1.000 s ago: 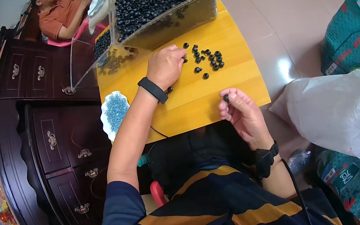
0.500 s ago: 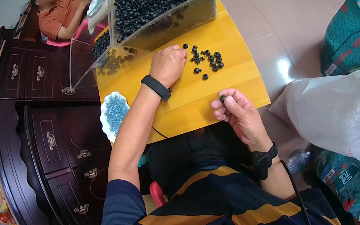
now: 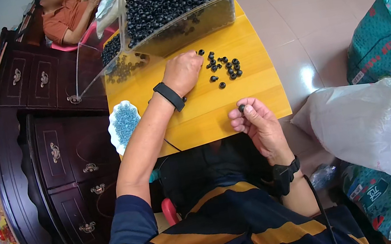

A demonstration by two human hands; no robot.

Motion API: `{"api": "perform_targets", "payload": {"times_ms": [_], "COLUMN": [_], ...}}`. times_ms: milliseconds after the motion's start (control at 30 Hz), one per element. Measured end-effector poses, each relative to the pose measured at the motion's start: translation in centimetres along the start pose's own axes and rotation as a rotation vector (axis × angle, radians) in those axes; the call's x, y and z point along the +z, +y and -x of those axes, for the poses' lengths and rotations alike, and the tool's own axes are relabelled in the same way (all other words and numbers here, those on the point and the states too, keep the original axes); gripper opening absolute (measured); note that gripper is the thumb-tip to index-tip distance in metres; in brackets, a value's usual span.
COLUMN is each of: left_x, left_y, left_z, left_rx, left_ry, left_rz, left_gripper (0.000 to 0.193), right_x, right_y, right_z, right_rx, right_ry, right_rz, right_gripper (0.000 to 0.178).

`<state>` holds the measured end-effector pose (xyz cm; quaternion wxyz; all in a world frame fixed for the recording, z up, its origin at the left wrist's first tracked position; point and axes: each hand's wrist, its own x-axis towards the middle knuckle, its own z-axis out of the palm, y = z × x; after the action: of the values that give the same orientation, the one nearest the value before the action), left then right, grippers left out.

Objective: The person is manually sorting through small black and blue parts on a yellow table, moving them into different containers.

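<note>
Right hand [image 3: 262, 126] has one black bead [image 3: 241, 108] pinched in its fingers at the counter [image 3: 204, 112]'s near edge, toward the near-right corner. Left hand [image 3: 184, 73] is mid-counter, just left of the loose black beads [image 3: 233, 76], fingers curled, can't tell if gripping. Clear tub [image 3: 208, 18] heaped with black beads at far edge; white scalloped dish [image 3: 113, 134] of blue bits near near-left corner.
</note>
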<state>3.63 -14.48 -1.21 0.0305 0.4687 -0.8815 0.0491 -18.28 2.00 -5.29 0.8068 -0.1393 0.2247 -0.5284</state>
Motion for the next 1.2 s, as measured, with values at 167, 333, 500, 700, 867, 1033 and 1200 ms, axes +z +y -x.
{"api": "perform_targets", "payload": {"times_ms": [167,333,500,700,867,1033,1200], "left_x": [-0.3,-0.9,-0.4,-0.3,0.1,-0.3,-1.8], "left_y": [-0.1,-0.5,-0.6,-0.4,-0.5,0.2,2.3], "left_z": [0.1,0.2,0.0,-0.2,0.2,0.3,1.2], "left_rx": [0.028,0.033,0.023,0.02,0.018,0.054,0.024], "left_ry": [0.067,0.096,0.045,0.033,0.043,0.042,0.042], "left_rz": [0.091,0.094,0.061,0.038,0.035,0.048,0.196], "left_gripper": [0.007,0.002,0.008,0.006,0.004,0.002,0.002], "right_x": [0.1,0.3,0.3,0.1,0.2,0.2,0.1], "right_y": [-0.3,-0.2,-0.5,-0.4,-0.4,-0.4,-0.3], "right_z": [0.2,0.0,0.0,0.0,0.0,0.0,0.1], "right_rx": [0.001,0.012,0.013,0.002,0.005,0.006,0.006], "right_ry": [0.015,0.011,0.016,0.025,0.027,0.028,0.046], "right_rz": [-0.022,-0.013,-0.014,-0.011,-0.007,-0.006,-0.004], "right_gripper": [0.017,0.017,0.017,0.017,0.018,0.018,0.019]}}
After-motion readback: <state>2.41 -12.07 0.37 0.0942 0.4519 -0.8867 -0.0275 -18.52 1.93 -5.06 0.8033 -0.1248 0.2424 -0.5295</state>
